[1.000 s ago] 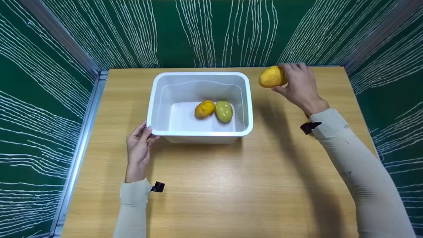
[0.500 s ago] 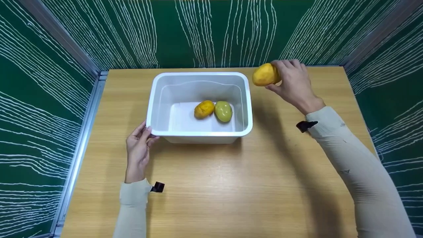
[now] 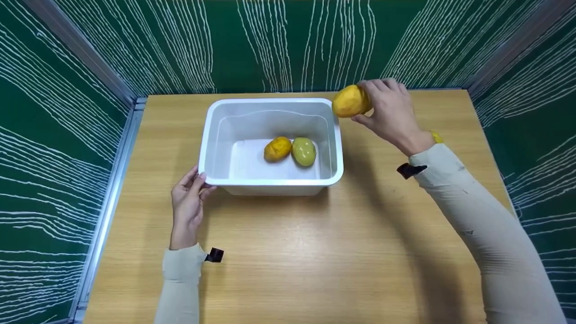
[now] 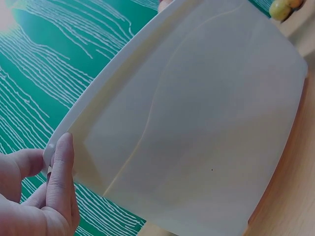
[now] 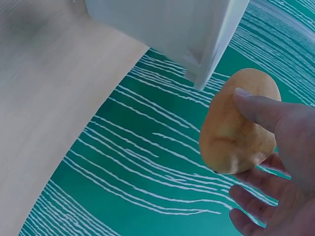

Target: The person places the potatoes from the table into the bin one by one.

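Observation:
My right hand (image 3: 390,112) holds a yellow mango (image 3: 350,101) between thumb and fingers, at the back right corner of a white plastic bin (image 3: 270,182). In the right wrist view the mango (image 5: 241,123) has a brownish patch, and the thumb presses on its side. My left hand (image 3: 186,209) pinches the bin's front left rim corner; the left wrist view shows the fingers (image 4: 63,167) on either side of the rim. Inside the bin, a yellow-orange mango (image 3: 277,149) and a shiny green mango (image 3: 304,151) lie side by side on the floor.
A wooden table (image 3: 279,261) carries the bin, with green, white-streaked walls (image 3: 297,45) behind and beside it. A yellow thing (image 3: 435,136) shows partly behind my right wrist. Beyond the bin, a green round fruit (image 4: 280,9) appears beside an orange one.
My right hand has moved left with the mango, from right of the bin to its back right corner. The left hand stays at the rim.

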Available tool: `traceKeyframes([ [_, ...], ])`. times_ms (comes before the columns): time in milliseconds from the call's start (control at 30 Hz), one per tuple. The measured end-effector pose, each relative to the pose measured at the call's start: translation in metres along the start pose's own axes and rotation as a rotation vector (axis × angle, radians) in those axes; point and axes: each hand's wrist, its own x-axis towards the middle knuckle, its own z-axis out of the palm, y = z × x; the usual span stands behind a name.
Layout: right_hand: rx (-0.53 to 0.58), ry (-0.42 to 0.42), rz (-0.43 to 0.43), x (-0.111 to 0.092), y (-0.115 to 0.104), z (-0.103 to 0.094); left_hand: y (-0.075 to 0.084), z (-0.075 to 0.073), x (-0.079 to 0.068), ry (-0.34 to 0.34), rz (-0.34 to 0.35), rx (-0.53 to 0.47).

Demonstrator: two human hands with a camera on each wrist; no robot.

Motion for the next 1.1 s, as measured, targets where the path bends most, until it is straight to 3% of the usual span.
traceKeyframes([
  [400, 0.023, -0.016, -0.061, 0.005, -0.017, -0.003, 0.001, 0.000, -0.001, -0.002, -0.006, 0.006],
  [1100, -0.009, -0.158, -0.134, 0.019, -0.050, 0.002, 0.001, 0.001, -0.001, 0.015, -0.020, 0.012],
])
